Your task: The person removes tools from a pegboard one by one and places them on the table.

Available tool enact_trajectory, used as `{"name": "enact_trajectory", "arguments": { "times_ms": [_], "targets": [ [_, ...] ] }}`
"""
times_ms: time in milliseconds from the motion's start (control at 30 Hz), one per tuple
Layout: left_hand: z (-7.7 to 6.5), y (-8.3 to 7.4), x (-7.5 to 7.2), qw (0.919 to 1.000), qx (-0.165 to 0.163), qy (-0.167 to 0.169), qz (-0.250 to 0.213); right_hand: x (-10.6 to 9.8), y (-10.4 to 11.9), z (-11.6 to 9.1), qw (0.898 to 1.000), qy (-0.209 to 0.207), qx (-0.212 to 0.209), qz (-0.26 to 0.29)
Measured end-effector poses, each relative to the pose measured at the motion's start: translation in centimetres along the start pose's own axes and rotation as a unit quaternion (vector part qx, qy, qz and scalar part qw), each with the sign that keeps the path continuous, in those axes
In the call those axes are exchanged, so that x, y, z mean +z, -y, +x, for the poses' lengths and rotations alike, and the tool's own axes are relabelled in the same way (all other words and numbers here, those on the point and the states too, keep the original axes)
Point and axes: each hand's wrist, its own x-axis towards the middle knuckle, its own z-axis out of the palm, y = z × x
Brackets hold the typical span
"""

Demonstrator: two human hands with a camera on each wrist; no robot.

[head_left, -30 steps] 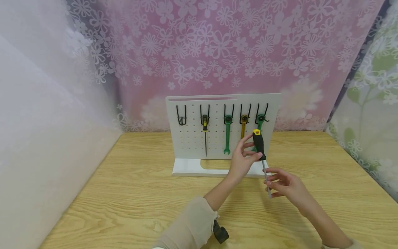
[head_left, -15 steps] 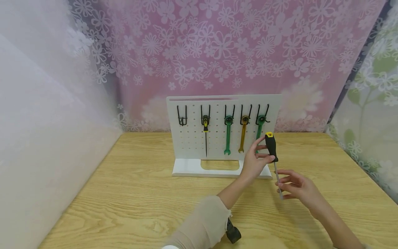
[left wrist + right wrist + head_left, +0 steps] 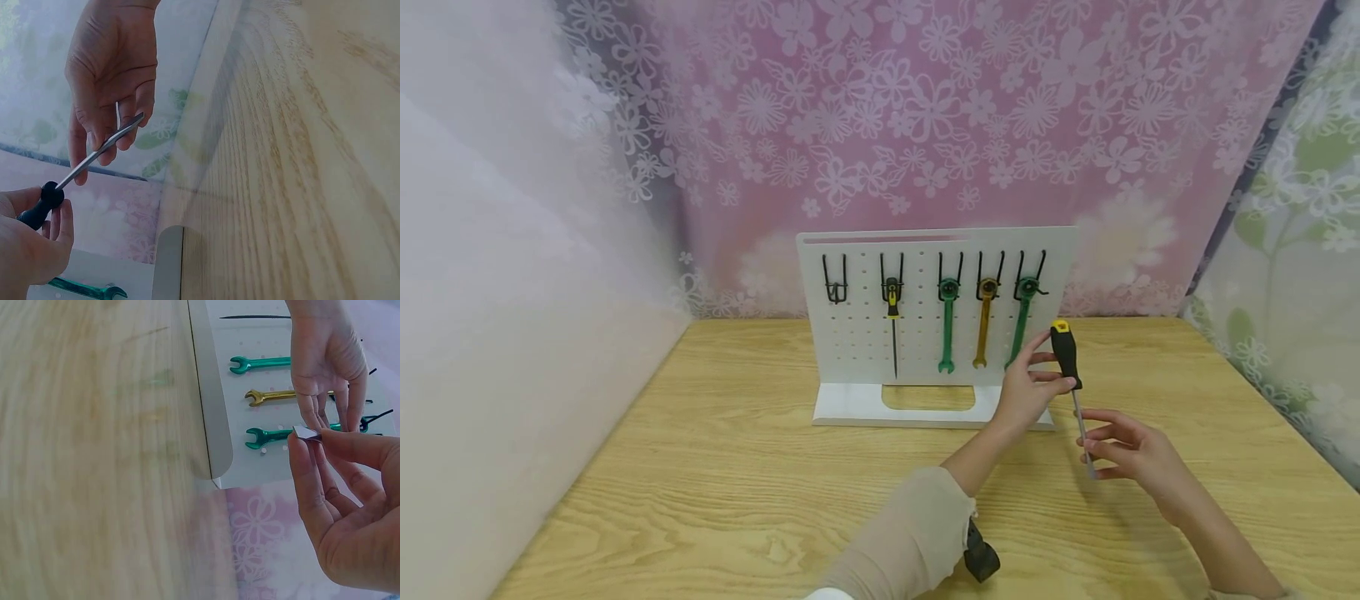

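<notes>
A screwdriver (image 3: 1064, 354) with a black and yellow handle is held up in front of the pegboard's right end, its blade slanting down. My left hand (image 3: 1026, 392) grips the handle near its collar between thumb and fingers. Lower down, my right hand (image 3: 1131, 450) pinches the steel shaft close to its flat tip. In the left wrist view the shaft (image 3: 94, 153) runs from the left hand's grip up to the right hand's fingers. The right wrist view shows the flat tip (image 3: 306, 432) between my right thumb and fingers; the handle is hidden there.
Behind the hands stands a white pegboard (image 3: 850, 342) on a wooden table (image 3: 700, 483). On its hooks hang a smaller screwdriver (image 3: 893, 312), a green wrench (image 3: 948, 325), a gold wrench (image 3: 983, 325) and another green wrench (image 3: 1022, 317). The leftmost hook (image 3: 835, 279) holds nothing.
Both hands have shifted to the right together with the screwdriver, away from the rightmost green wrench, which shows more fully now. The grip on handle and shaft looks the same.
</notes>
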Motion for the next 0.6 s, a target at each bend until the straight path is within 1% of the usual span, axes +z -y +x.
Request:
{"name": "enact_trajectory", "arguments": {
  "times_ms": [133,300,467,600],
  "targets": [
    [0.2,0.4,0.3,1.0000,-0.007,0.000,-0.004,-0.2,-0.3,0.0,1.000,-0.003,0.000,-0.002],
    [0.5,1.2,0.6,0.9995,-0.026,-0.003,-0.015,-0.4,-0.8,0.0,1.000,-0.011,0.009,-0.007],
    [0.6,2.1,1.2,0.9984,-0.052,-0.016,-0.013,-0.5,-1.1,-0.1,0.999,-0.016,0.033,-0.005],
    [0.7,2.7,1.8,0.9968,-0.074,-0.030,-0.004,-0.8,-1.4,-0.2,0.998,-0.011,0.058,-0.006]
  ]
}}
